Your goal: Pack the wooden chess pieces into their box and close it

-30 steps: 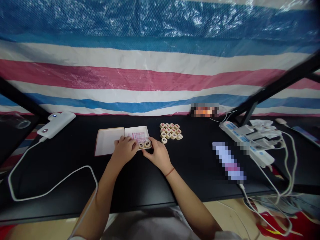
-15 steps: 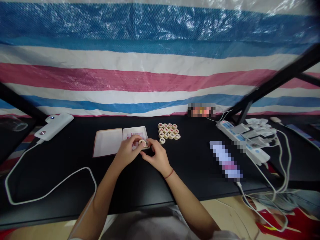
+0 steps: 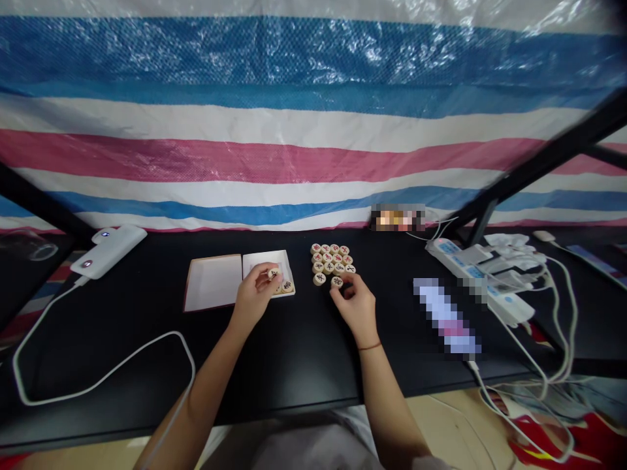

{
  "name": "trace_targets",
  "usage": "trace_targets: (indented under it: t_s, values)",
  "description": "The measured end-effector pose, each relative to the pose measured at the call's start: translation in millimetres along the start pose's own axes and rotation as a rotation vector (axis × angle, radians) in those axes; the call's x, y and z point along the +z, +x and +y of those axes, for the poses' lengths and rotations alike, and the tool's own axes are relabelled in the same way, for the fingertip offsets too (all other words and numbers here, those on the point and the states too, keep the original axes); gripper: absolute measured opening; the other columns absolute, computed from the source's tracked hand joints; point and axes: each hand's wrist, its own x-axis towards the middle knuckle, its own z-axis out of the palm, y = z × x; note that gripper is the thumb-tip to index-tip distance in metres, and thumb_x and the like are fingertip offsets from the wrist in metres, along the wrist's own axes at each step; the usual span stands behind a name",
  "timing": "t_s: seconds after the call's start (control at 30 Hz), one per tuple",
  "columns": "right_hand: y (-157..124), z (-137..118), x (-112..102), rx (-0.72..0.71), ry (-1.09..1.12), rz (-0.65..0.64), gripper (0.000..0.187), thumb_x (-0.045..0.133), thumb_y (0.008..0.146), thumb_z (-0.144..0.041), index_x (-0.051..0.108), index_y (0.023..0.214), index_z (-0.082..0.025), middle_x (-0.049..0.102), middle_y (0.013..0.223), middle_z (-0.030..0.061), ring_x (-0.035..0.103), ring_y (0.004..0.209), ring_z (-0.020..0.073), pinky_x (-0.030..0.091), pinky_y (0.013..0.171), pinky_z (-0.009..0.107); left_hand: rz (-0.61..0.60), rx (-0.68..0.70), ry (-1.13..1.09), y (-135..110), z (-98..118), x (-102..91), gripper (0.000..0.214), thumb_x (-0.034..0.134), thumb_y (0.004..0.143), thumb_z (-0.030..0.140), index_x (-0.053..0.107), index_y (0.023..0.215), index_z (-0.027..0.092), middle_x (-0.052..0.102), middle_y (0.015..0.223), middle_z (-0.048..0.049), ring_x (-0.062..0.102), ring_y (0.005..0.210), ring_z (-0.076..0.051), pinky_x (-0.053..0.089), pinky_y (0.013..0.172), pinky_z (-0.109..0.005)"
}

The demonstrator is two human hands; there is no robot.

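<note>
My left hand (image 3: 257,290) is closed on a round Chinese chess piece (image 3: 273,274), held over the open box (image 3: 267,256). Below it, another chess piece (image 3: 287,286) with a dark character lies in the box's near right corner. My right hand (image 3: 356,301) pinches a chess piece (image 3: 336,282) between thumb and fingers, at the near side of the laid-out rows. Those rows hold several pieces with red characters (image 3: 326,259) at the back and dark characters (image 3: 329,267) in front. A single piece (image 3: 319,279) sits just left of the pinched one.
The box lid (image 3: 214,282) lies left of the box. A white charging device (image 3: 108,250) with a cable is at the far left. On the right are a blurred-out phone (image 3: 447,316) and a white power strip (image 3: 482,281) with cables. A striped sheet (image 3: 294,124) hangs behind the black table.
My right hand has moved right from the box to the rows, bringing a chess piece to the front row. My left hand stays over the box with a piece.
</note>
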Motion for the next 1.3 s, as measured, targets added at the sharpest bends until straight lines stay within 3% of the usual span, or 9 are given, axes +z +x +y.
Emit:
trace_targets:
  t_s: [0.17, 0.3, 0.4, 0.5, 0.6, 0.73, 0.8, 1.03, 1.3]
  values:
    - [1, 5, 2, -0.05, -0.115, -0.062, 0.017, 0.056, 0.081, -0.034, 0.062, 0.082, -0.018, 0.065, 0.084, 0.0046, 0.05, 0.057, 0.0125, 0.042, 0.059, 0.027, -0.047, 0.05, 0.114, -2, -5, 1.0, 0.032, 0.068, 0.077, 0.033, 0.062, 0.106, 0.02, 0.07, 0.097, -0.0043, 0.069, 0.085, -0.017, 0.057, 0.08, -0.03]
    - [-4, -13, 2, -0.109, 0.073, -0.054, 0.018, 0.056, 0.086, -0.035, 0.062, 0.089, -0.018, 0.062, 0.081, 0.0032, 0.049, 0.056, 0.0118, 0.042, 0.056, 0.025, -0.077, 0.352, 0.439, -7, -9, 5.8, 0.023, 0.068, 0.079, 0.025, 0.063, 0.101, 0.022, 0.07, 0.097, -0.0032, 0.067, 0.083, -0.017, 0.055, 0.081, -0.032]
    - [-12, -32, 6, -0.222, 0.253, -0.219, 0.021, 0.063, 0.083, -0.037, 0.062, 0.095, -0.02, 0.058, 0.072, -0.0011, 0.048, 0.055, 0.0111, 0.043, 0.055, 0.024, -0.16, 0.585, 0.616, -14, -10, 12.8, 0.016, 0.066, 0.081, 0.02, 0.062, 0.097, 0.021, 0.069, 0.094, -0.0039, 0.066, 0.089, -0.019, 0.054, 0.083, -0.034]
    - [-19, -43, 13, -0.296, 0.317, -0.289, 0.02, 0.067, 0.08, -0.034, 0.062, 0.094, -0.021, 0.055, 0.068, -0.0035, 0.048, 0.055, 0.01, 0.044, 0.056, 0.023, -0.191, 0.676, 0.686, -18, -13, 18.5, 0.014, 0.063, 0.084, 0.017, 0.061, 0.097, 0.021, 0.069, 0.093, -0.0042, 0.065, 0.089, -0.019, 0.053, 0.082, -0.034]
    - [-20, -41, 15, -0.266, 0.299, -0.245, 0.016, 0.064, 0.083, -0.031, 0.064, 0.095, -0.021, 0.054, 0.067, -0.0038, 0.049, 0.055, 0.0099, 0.044, 0.056, 0.023, -0.2, 0.705, 0.695, -18, -13, 18.0, 0.017, 0.061, 0.085, 0.018, 0.06, 0.102, 0.021, 0.069, 0.095, -0.004, 0.065, 0.09, -0.019, 0.052, 0.084, -0.033]
    - [-9, -21, 8, -0.137, 0.089, 0.024, 0.02, 0.058, 0.083, -0.033, 0.064, 0.096, -0.019, 0.059, 0.075, 0.0, 0.051, 0.059, 0.0125, 0.045, 0.061, 0.026, -0.162, 0.689, 0.866, -11, -9, 6.1, 0.038, 0.069, 0.082, 0.027, 0.058, 0.118, 0.022, 0.067, 0.111, -0.0081, 0.061, 0.105, -0.025, 0.046, 0.093, -0.04]
    - [-4, -9, 4, -0.105, -0.037, 0.084, 0.021, 0.057, 0.082, -0.033, 0.063, 0.095, -0.018, 0.061, 0.078, 0.0024, 0.052, 0.063, 0.0147, 0.046, 0.066, 0.029, -0.16, 0.627, 0.972, -7, -8, -2.4, 0.046, 0.072, 0.079, 0.03, 0.057, 0.122, 0.023, 0.065, 0.118, -0.0091, 0.057, 0.111, -0.027, 0.043, 0.096, -0.044]
    - [-2, 9, 7, -0.129, -0.183, -0.063, 0.019, 0.053, 0.081, -0.029, 0.06, 0.096, -0.018, 0.063, 0.09, 0.0081, 0.054, 0.074, 0.0207, 0.044, 0.073, 0.034, -0.245, 0.387, 1.104, 2, -8, -20.4, 0.053, 0.075, 0.075, 0.036, 0.058, 0.125, 0.027, 0.064, 0.124, -0.0093, 0.053, 0.116, -0.032, 0.034, 0.1, -0.049]
    - [-1, 14, 11, -0.108, -0.163, -0.063, 0.021, 0.052, 0.087, -0.036, 0.06, 0.097, -0.019, 0.066, 0.091, 0.0076, 0.054, 0.073, 0.0206, 0.043, 0.071, 0.032, -0.262, 0.343, 1.051, 0, -7, -17.2, 0.045, 0.073, 0.077, 0.033, 0.062, 0.119, 0.025, 0.069, 0.112, -0.0092, 0.057, 0.111, -0.031, 0.031, 0.1, -0.049]
